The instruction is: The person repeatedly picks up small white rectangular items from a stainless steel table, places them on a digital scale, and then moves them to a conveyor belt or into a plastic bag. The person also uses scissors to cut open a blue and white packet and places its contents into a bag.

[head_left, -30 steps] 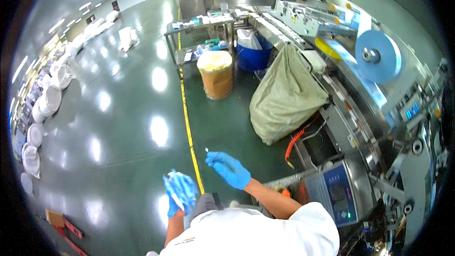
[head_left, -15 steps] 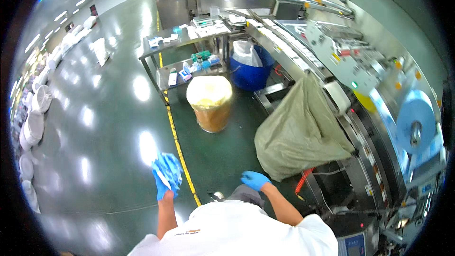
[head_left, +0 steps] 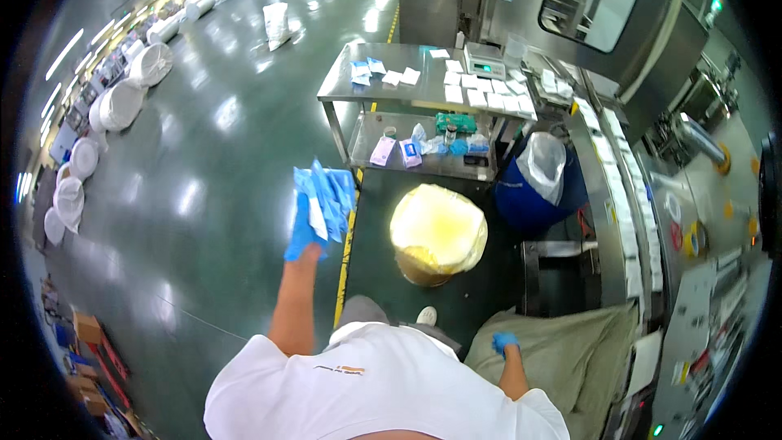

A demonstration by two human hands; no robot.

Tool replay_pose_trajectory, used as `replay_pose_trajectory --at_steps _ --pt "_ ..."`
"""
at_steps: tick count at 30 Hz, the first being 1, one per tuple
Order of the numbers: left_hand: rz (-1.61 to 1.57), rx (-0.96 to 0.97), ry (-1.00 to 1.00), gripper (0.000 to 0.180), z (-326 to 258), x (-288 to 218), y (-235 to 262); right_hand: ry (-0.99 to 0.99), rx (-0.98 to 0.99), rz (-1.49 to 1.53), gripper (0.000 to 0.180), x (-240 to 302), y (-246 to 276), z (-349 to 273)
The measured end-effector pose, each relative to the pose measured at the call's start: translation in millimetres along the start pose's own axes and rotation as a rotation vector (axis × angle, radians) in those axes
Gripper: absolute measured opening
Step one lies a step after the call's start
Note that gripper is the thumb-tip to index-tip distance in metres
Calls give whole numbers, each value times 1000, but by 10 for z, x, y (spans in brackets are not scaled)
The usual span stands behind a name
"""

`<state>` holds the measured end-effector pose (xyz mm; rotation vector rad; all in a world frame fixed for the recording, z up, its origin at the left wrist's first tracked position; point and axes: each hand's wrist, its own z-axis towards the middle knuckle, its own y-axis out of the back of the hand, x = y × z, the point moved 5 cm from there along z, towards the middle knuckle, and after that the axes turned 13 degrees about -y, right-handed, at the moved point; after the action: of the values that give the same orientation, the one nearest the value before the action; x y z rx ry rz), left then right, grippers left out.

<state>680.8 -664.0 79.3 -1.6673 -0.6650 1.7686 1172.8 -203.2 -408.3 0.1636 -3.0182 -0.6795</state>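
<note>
My left hand (head_left: 304,236), in a blue glove, is out in front of me above the floor beside the yellow floor line. It is closed on a bunch of blue-and-white flat packets (head_left: 330,200), which fan out above the fingers. My right hand (head_left: 505,343), also blue-gloved, hangs low at my right side with its fingers loosely bent. Nothing shows in it. Behind it in the picture lies an olive-green cloth cover (head_left: 562,350); whether the two touch I cannot tell.
Ahead stands a drum (head_left: 440,228) topped with yellowish plastic. Beyond it is a two-level steel table (head_left: 399,57) with white packets, a scale (head_left: 485,60) and small boxes. A blue bin (head_left: 521,204) with a clear liner sits beside a conveyor (head_left: 607,195) carrying white packets. Wrapped rolls (head_left: 122,104) line the left.
The view has swung rightward and the table and drum are nearer. My left hand, still holding the packets, has risen and reached farther forward. My right hand has dropped back beside the cloth cover.
</note>
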Motion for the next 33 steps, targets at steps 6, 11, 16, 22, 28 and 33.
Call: replay_pose_trajectory --at_steps 6,11,16,22,28,33 --pt "188 29 -187 44 2362 -341 94 701 -451 195 30 3699 2090 -1727" --pt "396 122 -291 38 4837 44 -324 1012 -311 452 37 6005 2149 -2276" --pt "461 260 -183 29 7380 874 -350 1291 -705 164 49 8405 2070 -3093" --pt "561 477 307 37 8772 2165 -103 1018 -857 -233 81 10230 2115 -2881" --pt "821 584 581 51 9511 2983 759 923 -776 -405 90 10710 2110 -2418" --pt "954 958 264 50 10158 2741 1349 1109 -827 -343 93 10726 2054 -2317"
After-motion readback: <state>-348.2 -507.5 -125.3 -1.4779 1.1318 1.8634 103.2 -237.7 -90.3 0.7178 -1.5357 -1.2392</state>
